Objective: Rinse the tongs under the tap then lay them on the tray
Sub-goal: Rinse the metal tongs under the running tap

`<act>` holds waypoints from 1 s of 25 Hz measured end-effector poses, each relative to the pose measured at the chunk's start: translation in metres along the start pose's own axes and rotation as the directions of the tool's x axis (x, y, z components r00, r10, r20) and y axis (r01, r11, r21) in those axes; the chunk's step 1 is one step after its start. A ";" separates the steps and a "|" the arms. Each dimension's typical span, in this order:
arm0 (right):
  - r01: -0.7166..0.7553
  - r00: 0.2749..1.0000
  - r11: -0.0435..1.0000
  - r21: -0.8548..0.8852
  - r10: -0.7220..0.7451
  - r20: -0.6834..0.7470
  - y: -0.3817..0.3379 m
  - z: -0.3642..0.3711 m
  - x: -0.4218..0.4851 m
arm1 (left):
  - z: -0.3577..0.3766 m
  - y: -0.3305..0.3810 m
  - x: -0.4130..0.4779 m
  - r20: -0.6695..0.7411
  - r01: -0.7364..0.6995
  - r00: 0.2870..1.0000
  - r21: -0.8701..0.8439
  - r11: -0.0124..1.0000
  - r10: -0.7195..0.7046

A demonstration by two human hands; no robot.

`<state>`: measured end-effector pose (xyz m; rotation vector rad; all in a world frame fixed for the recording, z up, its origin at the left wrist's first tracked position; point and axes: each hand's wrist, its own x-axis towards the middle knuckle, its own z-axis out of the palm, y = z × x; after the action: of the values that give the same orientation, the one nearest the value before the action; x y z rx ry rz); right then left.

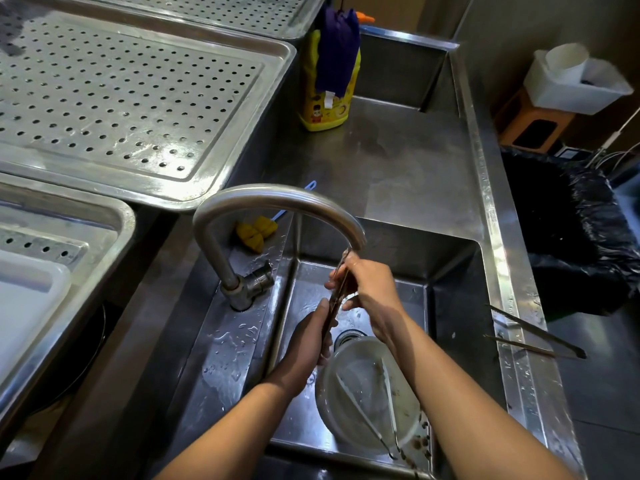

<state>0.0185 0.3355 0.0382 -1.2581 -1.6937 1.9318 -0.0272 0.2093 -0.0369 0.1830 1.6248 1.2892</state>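
Stainless sink (450,271) station, viewed from above. Tongs (336,298) are held in both hands over the basin, directly under the tap (277,197) outlet, with the upper tip at the spout mouth. The left hand (306,344) is wrapped round the lower end, its fingers curled and its thumb laid along the shaft. The right hand (372,289) is set higher, and its fingers (331,276) are pinched on the upper part. The tong arms are pressed narrow together. The tongs are tilted, with the top end away from the person. Running water cannot be confirmed. Droplets are noted on the ledge left of the fingers.

Just nearer than the hands, a bowl (360,372) is seated in the basin beside the drain. Second tongs (360,408) are laid in it with the arms spread, and scraps are seen at its near rim. Right of the fingers, third tongs (575,351) are laid on the counter edge, arms apart. Left of the fingers and beyond the tap base, a yellow brush (254,233) is noted. Further left and beyond, well apart from the held tongs, the perforated tray (138,98) is set, wet in spots. Beyond the fingers a yellow bottle (313,109) is stood, with a dark cloth (337,50) draped over it. Far right, a bin (571,237) with a black liner is recorded.
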 end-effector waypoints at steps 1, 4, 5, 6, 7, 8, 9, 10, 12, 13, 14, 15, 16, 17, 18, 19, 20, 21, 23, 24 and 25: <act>0.047 0.998 0.998 -0.036 -0.046 0.031 0.003 0.002 -0.003 | 0.000 0.003 0.000 -0.006 -0.005 1.000 0.009 1.000 0.005; 0.082 0.989 0.996 -0.047 -0.075 0.128 0.021 0.003 -0.016 | -0.002 0.003 -0.001 -0.002 -0.027 1.000 -0.002 1.000 0.027; 0.085 0.990 0.996 -0.035 -0.081 0.115 0.029 -0.001 -0.021 | -0.003 0.002 -0.003 0.019 -0.028 0.999 -0.030 0.999 0.028; 0.101 0.993 0.995 -0.023 -0.099 0.068 0.037 -0.006 -0.025 | -0.004 0.001 -0.004 0.039 -0.013 0.999 -0.061 0.998 0.015; 0.115 0.993 0.993 -0.024 -0.115 -0.014 0.046 -0.012 -0.031 | -0.004 0.001 -0.004 0.052 0.024 0.998 -0.092 0.995 -0.019; 0.115 0.984 0.992 -0.050 -0.121 -0.129 0.057 -0.018 -0.038 | -0.003 0.002 -0.003 0.065 0.073 0.996 -0.115 0.991 -0.066; 0.094 0.963 0.992 -0.080 -0.111 -0.245 0.068 -0.024 -0.043 | -0.001 0.004 -0.002 0.094 0.129 0.989 -0.137 0.982 -0.117; 0.047 0.952 0.996 -0.071 -0.066 -0.299 0.075 -0.028 -0.047 | 0.002 0.006 -0.002 0.151 0.187 0.975 -0.155 0.970 -0.163; -0.078 0.986 0.991 0.113 0.093 -0.136 0.079 -0.028 -0.052 | 0.011 0.011 -0.004 0.320 0.287 0.922 -0.184 0.940 -0.219; -0.133 0.990 0.968 0.215 0.139 -0.015 0.078 -0.025 -0.054 | 0.015 0.013 -0.005 0.381 0.321 0.896 -0.201 0.926 -0.228; -0.152 0.988 0.952 0.266 0.150 0.028 0.076 -0.022 -0.054 | 0.021 0.014 -0.006 0.399 0.340 0.886 -0.210 0.917 -0.237; -0.141 0.989 0.955 0.262 0.147 -0.004 0.074 -0.020 -0.052 | 0.027 0.014 -0.006 0.376 0.340 0.894 -0.217 0.915 -0.243; -0.103 0.990 0.966 0.236 0.122 -0.068 0.073 -0.019 -0.050 | 0.032 0.014 -0.005 0.294 0.292 0.929 -0.210 0.933 -0.225; -0.058 0.988 0.979 0.195 0.083 -0.126 0.073 -0.020 -0.048 | 0.036 0.013 -0.004 0.175 0.199 0.970 -0.168 0.966 -0.169; -0.023 0.986 0.989 0.145 0.047 -0.160 0.073 -0.022 -0.046 | 0.039 0.011 -0.003 0.049 0.072 0.997 -0.082 0.994 -0.068; -0.007 0.986 0.996 0.092 0.022 -0.165 0.073 -0.023 -0.045 | 0.042 0.011 -0.003 -0.038 -0.048 0.998 0.024 0.999 0.049; -0.004 0.988 0.999 0.035 0.009 -0.155 0.072 -0.024 -0.044 | 0.043 0.011 -0.003 -0.079 -0.133 0.987 0.112 0.985 0.142; -0.001 0.990 1.000 -0.014 -0.001 -0.139 0.071 -0.025 -0.043 | 0.042 0.011 -0.004 -0.087 -0.173 0.978 0.155 0.973 0.188; 0.012 0.996 0.996 -0.092 -0.020 -0.089 0.067 -0.022 -0.041 | 0.037 0.011 -0.007 -0.072 -0.177 0.979 0.161 0.971 0.190; 0.022 0.997 0.991 -0.130 -0.031 -0.064 0.064 -0.020 -0.039 | 0.034 0.011 -0.009 -0.066 -0.152 0.984 0.143 0.978 0.163; 0.029 0.999 0.988 -0.153 -0.034 -0.034 0.062 -0.016 -0.038 | 0.032 0.011 -0.010 -0.060 -0.108 0.992 0.108 0.988 0.115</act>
<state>0.0730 0.3030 -0.0013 -1.3031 -1.8618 1.7788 -0.0033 0.2277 -0.0193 0.3019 1.7612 1.3076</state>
